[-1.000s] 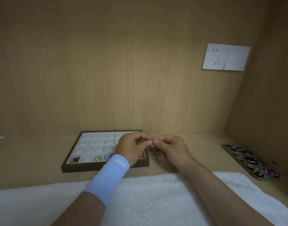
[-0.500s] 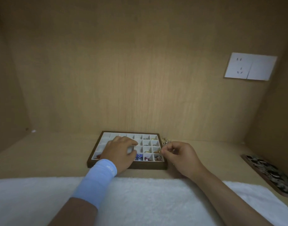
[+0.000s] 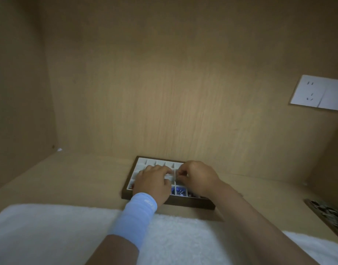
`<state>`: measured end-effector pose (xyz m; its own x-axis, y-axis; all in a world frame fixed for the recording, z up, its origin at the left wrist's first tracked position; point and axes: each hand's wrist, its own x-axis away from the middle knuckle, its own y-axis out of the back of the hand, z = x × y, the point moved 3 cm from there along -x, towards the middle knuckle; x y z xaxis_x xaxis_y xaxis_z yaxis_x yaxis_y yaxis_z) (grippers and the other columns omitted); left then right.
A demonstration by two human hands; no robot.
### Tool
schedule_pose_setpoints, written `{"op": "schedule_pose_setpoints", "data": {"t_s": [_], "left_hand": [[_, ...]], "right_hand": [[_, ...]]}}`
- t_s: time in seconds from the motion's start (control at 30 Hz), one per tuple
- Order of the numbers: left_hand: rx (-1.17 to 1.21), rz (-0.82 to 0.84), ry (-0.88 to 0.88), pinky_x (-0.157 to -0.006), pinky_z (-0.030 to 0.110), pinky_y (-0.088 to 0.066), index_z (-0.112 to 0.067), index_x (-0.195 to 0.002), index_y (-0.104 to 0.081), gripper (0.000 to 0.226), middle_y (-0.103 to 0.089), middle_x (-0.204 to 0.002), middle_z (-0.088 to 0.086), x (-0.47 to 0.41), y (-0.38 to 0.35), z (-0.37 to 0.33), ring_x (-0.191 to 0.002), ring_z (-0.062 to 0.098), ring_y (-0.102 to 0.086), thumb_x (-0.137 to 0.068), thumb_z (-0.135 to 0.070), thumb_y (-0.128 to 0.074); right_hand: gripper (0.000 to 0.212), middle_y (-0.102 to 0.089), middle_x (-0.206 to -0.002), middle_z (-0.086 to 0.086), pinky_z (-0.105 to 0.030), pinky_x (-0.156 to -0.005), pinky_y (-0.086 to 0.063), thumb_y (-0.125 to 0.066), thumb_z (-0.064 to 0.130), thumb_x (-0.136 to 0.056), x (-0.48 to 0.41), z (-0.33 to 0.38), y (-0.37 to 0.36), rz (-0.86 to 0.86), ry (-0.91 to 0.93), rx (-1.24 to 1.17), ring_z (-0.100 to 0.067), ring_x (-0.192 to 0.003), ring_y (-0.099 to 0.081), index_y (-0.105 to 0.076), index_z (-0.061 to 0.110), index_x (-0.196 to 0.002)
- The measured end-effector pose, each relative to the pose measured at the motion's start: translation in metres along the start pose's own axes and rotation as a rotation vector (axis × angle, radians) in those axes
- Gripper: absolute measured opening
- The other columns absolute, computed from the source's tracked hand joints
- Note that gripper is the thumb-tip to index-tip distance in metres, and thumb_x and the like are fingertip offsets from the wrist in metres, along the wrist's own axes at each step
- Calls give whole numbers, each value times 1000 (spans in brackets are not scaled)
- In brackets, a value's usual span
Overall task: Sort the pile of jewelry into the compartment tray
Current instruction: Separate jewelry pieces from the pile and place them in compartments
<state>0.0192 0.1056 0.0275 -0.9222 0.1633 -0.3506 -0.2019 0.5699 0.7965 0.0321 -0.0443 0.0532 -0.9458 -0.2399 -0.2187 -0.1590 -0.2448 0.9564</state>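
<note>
left hand [image 3: 152, 181]: hovering over the middle of the tray, fingers bent down toward the compartments; cannot tell if it is gripping anything.
right hand [image 3: 199, 178]: hovering over the tray's right half, fingers curled in as if pinching; anything held is too small to see.
fingertips: the two hands are nearly meeting above the centre compartments.
change: half a second ago the right hand was sitting off the tray's right edge, well apart from the left hand; now it is over the tray. The left hand is staying over the tray.
tray [image 3: 191, 204]: lying flat on the desk [image 3: 78, 178], brown frame, white compartments, just beyond the white cloth.
blue jewelry [image 3: 173, 189]: sitting in a near-row compartment, between the wrists.
pile: was showing off the tray's far right corner earlier; not showing now.
counts: two hands, one tray, one blue wristband [image 3: 137, 215] on the left wrist; compartment total partly covered by the hands.
white cloth [image 3: 49, 236]: one, lying along the near edge.
socket plate [image 3: 319, 93]: one, on the far wall, right.
patterned board [image 3: 328, 213]: one, at the right edge.
</note>
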Motion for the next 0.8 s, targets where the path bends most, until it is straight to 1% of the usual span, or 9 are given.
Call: {"op": "schedule_pose_setpoints", "data": {"t_s": [0.03,0.1,0.2,0.3,0.4,0.47,0.5,0.63,0.8], "left_hand": [[-7,-2,-5,-109,32,-34,-35,-129,-55,37,-55,-135,-9,0,0,-1,-126,17,-45,-96,-21,-48],[-12,-37,-26,-110,31,-34,-35,-127,-57,37,-56,-132,-10,-2,3,1,-124,16,-45,-94,-19,-49],[-42,-155,-19,-102,30,-36,-33,-118,-62,37,-59,-126,-12,-13,19,20,-119,16,-47,-90,-14,-49],[26,-223,136,-97,31,-42,-27,-115,-66,36,-62,-123,-4,-20,34,58,-115,21,-51,-90,-11,-47],[275,-188,365,-93,30,-43,-23,-111,-68,30,-65,-121,1,-20,37,90,-109,25,-58,-94,-18,-44],[461,-157,459,-90,30,-45,-25,-98,-70,28,-70,-113,1,-20,35,96,-102,25,-61,-94,-21,-43],[501,-158,476,-89,32,-46,-24,-93,-70,27,-71,-107,1,-20,35,97,-99,25,-62,-93,-22,-43],[532,-180,497,-87,37,-50,-15,-89,-71,31,-71,-96,5,-21,35,97,-91,28,-63,-92,-27,-43],[491,-163,493,-77,32,-43,-13,-88,-70,35,-70,-94,7,-26,34,99,-88,28,-59,-93,-29,-40]], "right_hand": [[18,-64,-86,10,-22,-56,-36,-57,28,-96,-2,1,-1,8,-3,20,-10,-72,-55,-74,25,-91],[18,-67,-89,8,-29,-65,-45,-57,31,-96,-6,3,-2,10,-19,26,-14,-77,-59,-74,26,-92],[18,-69,-92,10,-37,-76,-55,-57,36,-97,-12,10,-1,21,-21,-49,-11,-81,-62,-73,27,-93],[15,-69,-97,11,-30,-78,-53,-58,32,-98,-20,25,-1,33,15,-133,-8,-84,-62,-72,26,-97],[15,-69,-100,9,-29,-82,-53,-58,32,-98,-33,48,-3,53,72,-169,-8,-88,-62,-71,24,-101],[16,-70,-100,7,-30,-81,-53,-59,30,-97,-42,64,-7,78,110,-139,-10,-88,-63,-72,22,-102],[15,-70,-98,7,-30,-79,-53,-59,28,-97,-47,70,-9,87,125,-120,-11,-86,-63,-72,21,-100],[13,-70,-92,3,-34,-75,-51,-60,21,-93,-63,89,-19,109,168,-27,-17,-82,-62,-73,19,-92],[14,-72,-98,-2,-30,-73,-47,-65,25,-89,-74,104,-30,120,216,86,-22,-89,-64,-76,21,-96]]}}
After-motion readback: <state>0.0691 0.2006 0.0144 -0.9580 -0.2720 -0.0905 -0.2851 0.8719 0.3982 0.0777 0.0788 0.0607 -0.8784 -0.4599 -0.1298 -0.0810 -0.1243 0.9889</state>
